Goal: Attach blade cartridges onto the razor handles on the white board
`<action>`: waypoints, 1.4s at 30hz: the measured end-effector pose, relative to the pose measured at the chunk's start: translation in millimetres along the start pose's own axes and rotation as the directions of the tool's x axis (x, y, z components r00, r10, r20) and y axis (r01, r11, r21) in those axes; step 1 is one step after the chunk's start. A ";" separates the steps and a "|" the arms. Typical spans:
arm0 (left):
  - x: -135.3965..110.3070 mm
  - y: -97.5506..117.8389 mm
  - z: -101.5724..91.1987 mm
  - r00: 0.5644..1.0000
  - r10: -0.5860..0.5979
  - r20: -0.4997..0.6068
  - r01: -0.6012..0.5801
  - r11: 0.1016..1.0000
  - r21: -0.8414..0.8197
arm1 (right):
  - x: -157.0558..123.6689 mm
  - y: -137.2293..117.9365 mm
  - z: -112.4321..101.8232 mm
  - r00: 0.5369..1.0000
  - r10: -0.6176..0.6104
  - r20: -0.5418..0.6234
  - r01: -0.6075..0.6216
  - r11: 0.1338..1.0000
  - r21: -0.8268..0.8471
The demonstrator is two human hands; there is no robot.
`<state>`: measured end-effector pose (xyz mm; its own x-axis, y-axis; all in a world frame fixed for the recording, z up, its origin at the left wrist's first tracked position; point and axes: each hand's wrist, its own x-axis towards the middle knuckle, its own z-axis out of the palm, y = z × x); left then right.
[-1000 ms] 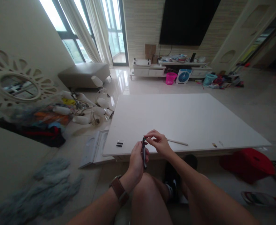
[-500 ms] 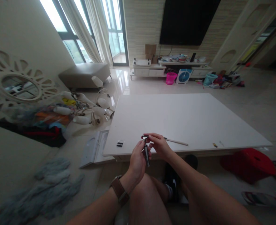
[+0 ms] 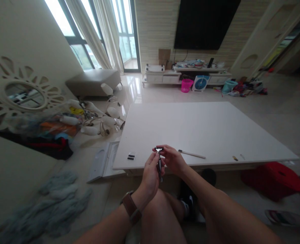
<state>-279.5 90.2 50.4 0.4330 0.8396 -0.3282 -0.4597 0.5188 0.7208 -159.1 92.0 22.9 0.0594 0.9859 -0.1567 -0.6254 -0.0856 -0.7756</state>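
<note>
A razor (image 3: pixel 160 166) with a dark, shiny handle and a T-shaped head is held over the table's near edge. My left hand (image 3: pixel 150 174) is closed round its handle, thumb near the neck. My right hand (image 3: pixel 174 158) pinches the razor's head at its right side with the fingertips. To the right on the white table (image 3: pixel 180 125) lies a slim, pale-handled brush (image 3: pixel 192 154) with a dark end. A small clear packet with two black strips (image 3: pixel 131 156) lies to the left of my hands.
Small flat pieces (image 3: pixel 235 158) lie near the table's right front. A red stool (image 3: pixel 273 181) stands at the right, a chandelier (image 3: pixel 101 122) on the floor at the left. Grey fluffy cloth (image 3: pixel 48 206) and white packaging (image 3: pixel 99 161) lie left of the table.
The razor has turned slightly in my hands, so its head now shows more squarely. My right fingers have shifted a little on the head. The view has moved slightly.
</note>
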 end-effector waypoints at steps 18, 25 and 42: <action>5.3 -4.9 -7.1 0.999 -0.003 0.035 0.000 0.996 0.094 | 0.2 -0.7 -1.4 1.000 0.009 0.000 -0.009 0.999 0.034; 2.8 -4.2 -6.5 0.999 -0.006 0.045 0.001 0.992 0.126 | -2.4 -3.4 -2.3 1.000 0.022 -0.018 -0.022 1.000 0.016; 6.1 -8.9 -11.6 0.997 0.009 0.074 -0.020 0.989 0.143 | -2.8 -3.8 1.9 0.998 0.031 -0.060 -0.029 0.999 0.030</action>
<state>-281.8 92.6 34.9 0.4849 0.8301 -0.2754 -0.3523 0.4736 0.8072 -158.4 89.8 27.5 0.0869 0.9723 -0.2168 -0.6498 -0.1097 -0.7522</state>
